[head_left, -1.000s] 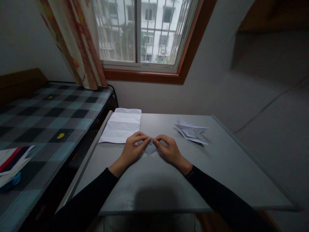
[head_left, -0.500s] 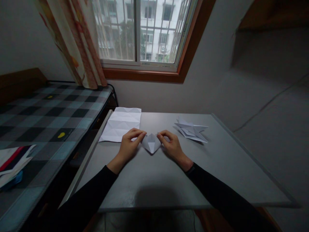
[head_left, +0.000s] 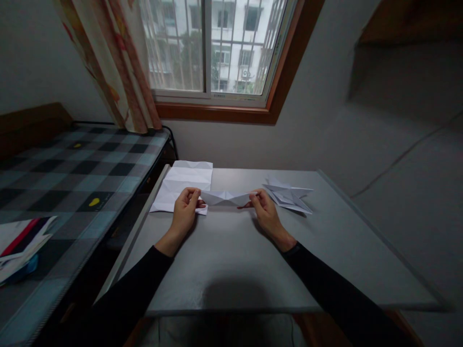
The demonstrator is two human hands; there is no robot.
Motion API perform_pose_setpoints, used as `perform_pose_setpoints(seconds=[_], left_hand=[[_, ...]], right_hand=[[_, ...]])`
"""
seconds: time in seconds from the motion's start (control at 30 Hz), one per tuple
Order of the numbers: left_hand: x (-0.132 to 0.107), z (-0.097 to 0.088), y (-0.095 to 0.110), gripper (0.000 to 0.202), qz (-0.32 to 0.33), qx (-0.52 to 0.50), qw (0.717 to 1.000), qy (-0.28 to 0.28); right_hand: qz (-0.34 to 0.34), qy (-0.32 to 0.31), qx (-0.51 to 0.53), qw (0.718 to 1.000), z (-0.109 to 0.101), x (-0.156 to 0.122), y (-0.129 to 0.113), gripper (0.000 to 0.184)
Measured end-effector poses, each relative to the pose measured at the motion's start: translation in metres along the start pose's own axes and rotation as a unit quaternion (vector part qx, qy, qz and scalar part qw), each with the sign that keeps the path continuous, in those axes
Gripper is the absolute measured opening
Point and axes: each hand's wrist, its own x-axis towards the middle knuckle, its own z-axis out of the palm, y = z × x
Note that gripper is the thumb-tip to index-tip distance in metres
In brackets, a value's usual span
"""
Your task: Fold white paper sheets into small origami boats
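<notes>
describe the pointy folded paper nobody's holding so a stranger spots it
Start at the grey table under the window. To the right of the right hand lies the pointy folded paper. Unlike the held strip and the flat creased sheet, it is spiky and layered.

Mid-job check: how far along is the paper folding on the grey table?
Done: one folded paper model lies on the table, to the right. In hand: the left hand and right hand each pinch one end of a long folded piece, stretched between them. Left: the creased sheet lies open and flat by the left hand, apparently not yet folded up.
</notes>
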Motion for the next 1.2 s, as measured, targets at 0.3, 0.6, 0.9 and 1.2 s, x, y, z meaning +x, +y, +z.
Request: perform_pose_setpoints(seconds=[0.3, 0.6, 0.9, 1.2], left_hand=[[-0.009, -0.002, -0.006, 0.039, 0.042, 0.085, 0.993, -0.07], [-0.014, 0.001, -0.005, 0.038, 0.04, 0.062, 0.989, -0.129], [-0.015, 0.006, 0.005, 0.067, -0.004, -0.026, 0.979, -0.203], [-0.014, 0.005, -0.001, 0.065, -0.029, 0.026, 0.987, -0.158]], right_hand=[[0.023, -0.081, 0.048, 0.995, 0.006, -0.002, 0.001, 0.049], [0.026, -0.13, 0.01, 0.991, 0.008, -0.008, -0.012, 0.058], [-0.02, -0.076, -0.04, 0.996, 0.006, -0.007, -0.02, 0.028], [-0.02, -0.089, -0.064, 0.994, 0.004, -0.009, -0.014, 0.032]])
